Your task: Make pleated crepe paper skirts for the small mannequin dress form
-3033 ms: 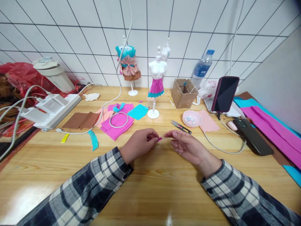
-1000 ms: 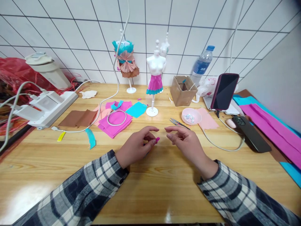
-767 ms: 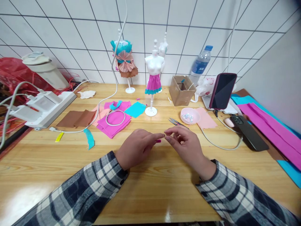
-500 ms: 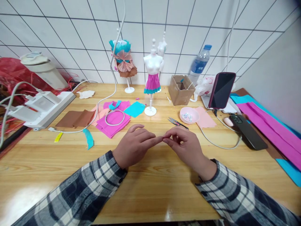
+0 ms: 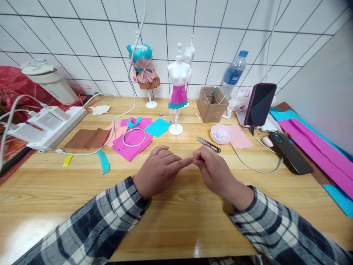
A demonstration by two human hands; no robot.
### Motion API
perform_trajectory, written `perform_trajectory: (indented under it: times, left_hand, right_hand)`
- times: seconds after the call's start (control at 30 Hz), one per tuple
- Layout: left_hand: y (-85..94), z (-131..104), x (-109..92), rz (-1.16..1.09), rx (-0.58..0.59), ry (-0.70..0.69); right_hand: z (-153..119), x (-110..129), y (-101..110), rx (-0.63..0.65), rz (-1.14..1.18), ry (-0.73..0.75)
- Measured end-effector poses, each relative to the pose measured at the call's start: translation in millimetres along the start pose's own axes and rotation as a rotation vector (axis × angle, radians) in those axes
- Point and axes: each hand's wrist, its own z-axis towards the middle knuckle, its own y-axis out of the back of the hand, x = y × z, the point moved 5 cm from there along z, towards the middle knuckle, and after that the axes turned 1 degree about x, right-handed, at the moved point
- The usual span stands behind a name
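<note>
Near the centre of the frame, the left hand [image 5: 158, 173] stretches its forefinger to meet the fingertips of the right hand [image 5: 216, 171]. The right thumb and forefinger are together; whether anything thin sits between them cannot be told. The left thumb is hidden, so its grip cannot be told. Both hands are low over the wooden worktop [image 5: 176, 228].

Small snips [image 5: 209, 144] lie just beyond the right hand, beside a pink bowl [image 5: 221, 142] holding shiny bits. Toward the upper centre stands a white dress form [image 5: 178, 74] wearing a magenta skirt [image 5: 178, 95] with a turquoise hem. Left of its base lie a turquoise piece of cloth [image 5: 157, 127] and magenta cloth [image 5: 131, 150] with a white ring [image 5: 145, 138] on top. A cardboard box [image 5: 210, 112] and a bottle [image 5: 234, 75] stand at upper right.
</note>
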Motion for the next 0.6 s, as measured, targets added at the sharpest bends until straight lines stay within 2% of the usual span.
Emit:
perform_trajectory:
  times: [0.1, 0.2, 0.27, 0.4, 0.6]
  left_hand:
    - [-5.4, -1, 7, -0.071, 0.007, 0.103]
    - [-8.4, -3, 14, -0.169, -0.014, 0.200]
    - [-9.4, -3, 15, -0.243, -0.020, 0.220]
    - [-8.9, -2, 11, -0.200, 0.006, 0.132]
    - [-9.5, -1, 6, -0.086, 0.071, 0.014]
  right_hand:
    - [1, -1, 1, -0.011, 0.084, -0.005]
    - [2, -6, -1, 0.002, 0.206, -0.074]
    - [1, -10, 1, -0.048, 0.273, -0.129]
    - [0, -13, 10, -0.209, 0.223, -0.102]
    - [1, -10, 11, -0.206, 0.171, -0.104]
